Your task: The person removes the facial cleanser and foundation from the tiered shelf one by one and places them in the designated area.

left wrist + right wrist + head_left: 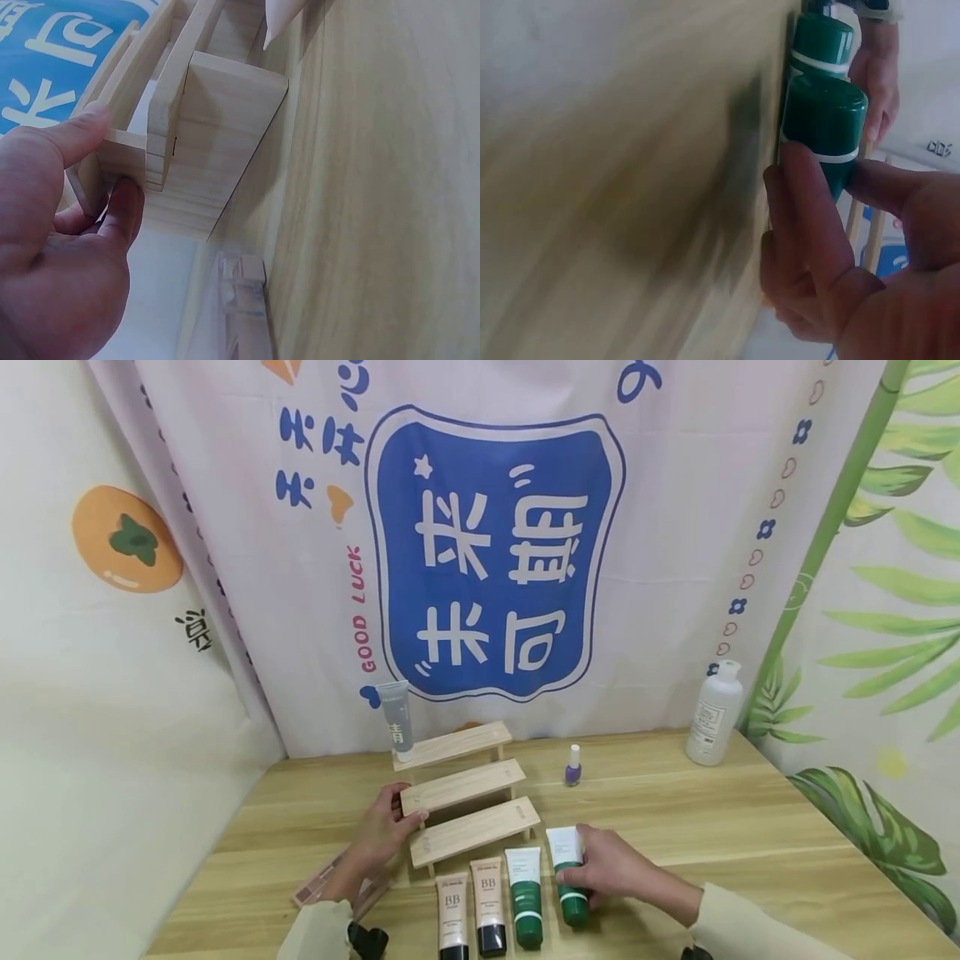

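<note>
A three-tier wooden display rack stands on the table. My left hand grips the left end of its middle tier; in the left wrist view the thumb lies on top and fingers are curled beneath the board. My right hand holds a white-and-green tube by its side, with fingers and thumb around it near the green cap. Left of it lies a similar green-and-white tube, then two beige BB cream tubes. A grey-blue tube stands on the rack's top tier.
Behind the rack's right side stands a purple nail polish bottle. A white bottle is at the back right. A flat palette lies partly under my left forearm. Printed cloth hangs behind the table.
</note>
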Action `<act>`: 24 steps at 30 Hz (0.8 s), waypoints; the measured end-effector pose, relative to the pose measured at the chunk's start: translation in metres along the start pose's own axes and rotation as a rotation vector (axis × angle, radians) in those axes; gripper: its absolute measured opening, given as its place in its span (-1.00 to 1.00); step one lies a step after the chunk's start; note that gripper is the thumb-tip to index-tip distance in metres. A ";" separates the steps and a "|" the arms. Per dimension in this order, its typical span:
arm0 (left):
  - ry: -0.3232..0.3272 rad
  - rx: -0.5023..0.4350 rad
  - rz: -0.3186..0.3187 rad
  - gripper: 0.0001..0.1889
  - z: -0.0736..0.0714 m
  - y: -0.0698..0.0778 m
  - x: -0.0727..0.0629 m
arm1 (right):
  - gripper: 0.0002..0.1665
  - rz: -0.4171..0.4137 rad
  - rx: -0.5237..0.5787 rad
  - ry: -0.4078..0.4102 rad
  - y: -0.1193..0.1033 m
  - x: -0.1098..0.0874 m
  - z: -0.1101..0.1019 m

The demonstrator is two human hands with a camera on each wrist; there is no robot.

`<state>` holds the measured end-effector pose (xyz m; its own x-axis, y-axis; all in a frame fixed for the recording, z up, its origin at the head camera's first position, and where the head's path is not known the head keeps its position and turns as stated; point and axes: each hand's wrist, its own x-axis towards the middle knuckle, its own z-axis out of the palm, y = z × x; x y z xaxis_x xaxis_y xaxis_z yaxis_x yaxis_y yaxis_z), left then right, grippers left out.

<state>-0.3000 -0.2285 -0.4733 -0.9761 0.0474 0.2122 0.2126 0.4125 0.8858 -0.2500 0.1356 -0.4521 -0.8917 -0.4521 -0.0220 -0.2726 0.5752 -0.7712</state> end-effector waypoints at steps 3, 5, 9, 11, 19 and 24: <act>-0.009 -0.023 -0.003 -0.43 0.001 0.000 -0.001 | -0.57 0.022 -0.017 -0.014 -0.002 0.002 0.008; -0.007 -0.034 -0.012 -0.42 0.001 0.000 -0.001 | -0.58 0.038 -0.040 -0.016 -0.003 0.004 0.011; 0.007 -0.041 -0.009 -0.41 0.000 0.000 -0.001 | -0.55 0.070 -0.072 -0.009 -0.005 0.012 0.012; 0.007 -0.047 -0.003 -0.41 0.000 0.001 0.001 | -0.55 0.076 -0.069 -0.004 -0.004 0.015 0.012; 0.006 -0.051 0.000 -0.42 0.000 0.001 0.003 | -0.56 0.073 -0.043 0.004 0.000 0.021 0.013; -0.008 -0.054 -0.009 -0.41 -0.001 0.003 0.001 | -0.57 0.088 -0.061 0.003 0.001 0.021 0.012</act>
<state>-0.2999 -0.2283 -0.4700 -0.9783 0.0516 0.2007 0.2056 0.3637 0.9086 -0.2643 0.1183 -0.4614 -0.9143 -0.3958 -0.0858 -0.2145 0.6531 -0.7262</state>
